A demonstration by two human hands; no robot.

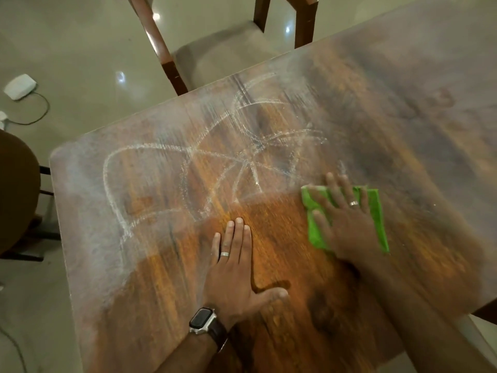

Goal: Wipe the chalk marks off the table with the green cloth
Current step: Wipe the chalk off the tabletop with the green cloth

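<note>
A folded green cloth (376, 211) is lying flat on the wooden table (295, 265), toward its right side. White chalk marks (188, 162), looping and smeared, are covering the surface to its left.

The right hand (347, 219) presses a folded bright-green cloth (376, 211) flat near the brown wooden table's (403, 103) right edge; the left hand (234, 265) lies flat beside white looping chalk marks (188, 168).

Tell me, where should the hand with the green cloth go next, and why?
Probably sweep left and away: the right hand presses the green cloth flat at the cleaned strip's edge, while the chalk marks remain there. The left hand braces the table.
</note>
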